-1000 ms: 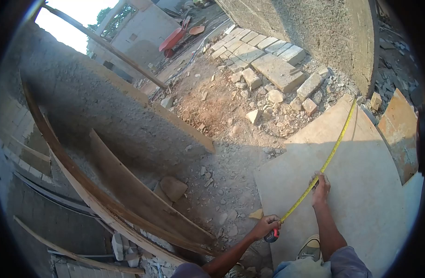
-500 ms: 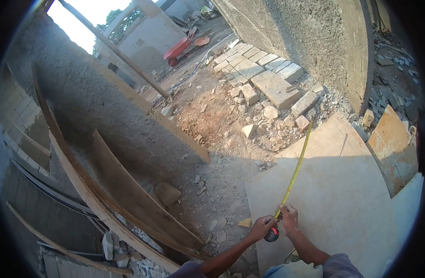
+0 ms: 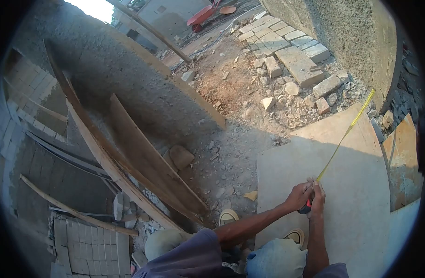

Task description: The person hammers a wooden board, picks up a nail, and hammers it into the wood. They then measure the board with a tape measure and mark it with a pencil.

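My left hand (image 3: 297,198) is closed around a black and red tape measure (image 3: 305,208), partly hidden under the fingers. Close beside it, my right hand (image 3: 318,198) pinches the yellow blade (image 3: 343,141) near the case. The blade runs out up and to the right, its far end near the base of the rough wall. Beneath both hands lies a large pale flat sheet (image 3: 286,162), half in shadow at its far side.
Long curved wooden boards (image 3: 150,162) lean along the left wall (image 3: 143,92). Rubble (image 3: 286,102) and stacked blocks (image 3: 272,37) lie ahead beside a rough wall (image 3: 356,41). A rusty sheet (image 3: 402,157) stands at right. A red wheelbarrow (image 3: 201,16) is far back.
Both hands have moved right and up over the pale sheet with the tape measure. The blade's far end now points further right, and the view has tilted down, showing my knees and shoes.
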Available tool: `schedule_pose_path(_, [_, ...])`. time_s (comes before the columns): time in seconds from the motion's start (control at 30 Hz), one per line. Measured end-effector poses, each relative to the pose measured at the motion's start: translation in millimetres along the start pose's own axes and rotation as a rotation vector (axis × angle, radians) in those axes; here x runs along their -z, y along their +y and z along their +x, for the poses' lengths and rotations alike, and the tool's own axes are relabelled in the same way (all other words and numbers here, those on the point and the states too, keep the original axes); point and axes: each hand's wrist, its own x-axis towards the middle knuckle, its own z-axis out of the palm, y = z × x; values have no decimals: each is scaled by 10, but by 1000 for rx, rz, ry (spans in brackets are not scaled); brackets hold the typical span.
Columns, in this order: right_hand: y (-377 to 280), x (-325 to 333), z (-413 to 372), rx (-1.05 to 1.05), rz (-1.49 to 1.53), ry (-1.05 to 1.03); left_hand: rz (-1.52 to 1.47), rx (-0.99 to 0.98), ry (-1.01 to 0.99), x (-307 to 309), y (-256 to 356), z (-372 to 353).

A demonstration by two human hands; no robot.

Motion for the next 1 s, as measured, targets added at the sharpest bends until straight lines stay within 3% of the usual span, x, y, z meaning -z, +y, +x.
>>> schedule_pose_path(0.07, [-140, 58, -31, 86, 47, 43, 5, 18, 9, -154, 149, 5])
schedule_pose_path(0.2, [-483, 356, -153, 57, -58, 47, 88, -68, -34, -499, 220, 163])
schedule_pose_path(0.27, [-529, 621, -258, 60, -32, 155, -146, -31, -213, -734, 144, 237])
schedule_pose_path(0.3, [-569, 786, -297, 72, -54, 203, -49, -83, -255, -898, 184, 268])
schedule_pose_path(0.33, [-747, 803, -480, 95, -64, 316, -160, 18, -320, -1057, 391, 216])
schedule_pose_path(0.37, [-739, 992, -556, 102, -114, 350, -262, -19, -398, -1254, 299, 225])
schedule_pose_path(0.47, [-944, 1311, -1125, 80, -418, 555, -202, 30, -481, -1752, 462, -47])
schedule_pose_path(0.57, [-948, 1511, -1653, 30, -395, 714, -283, 17, -601, -2181, 443, -354])
schedule_pose_path(0.63, [-966, 1629, -2032, 156, -347, 812, -250, -70, -789, -2454, 494, -488])
schedule_pose_path(0.7, [-1006, 1635, -2411, 165, -390, 942, -346, -20, -923, -2686, 576, -711])
schedule_pose_path(0.83, [-949, 1608, -3070, 178, -337, 1063, -220, -170, -1091, -2991, 713, -1078])
schedule_pose_path(0.87, [-880, 1509, -3217, 105, -311, 1099, -218, -150, -1095, -2943, 711, -1138])
schedule_pose_path(0.93, [-750, 1475, -3474, 10, -324, 1145, -355, 92, -1264, -3097, 900, -1216])
schedule_pose_path(1.0, [-572, 1401, -3729, -71, -422, 1123, -331, 69, -1268, -3162, 962, -1265])
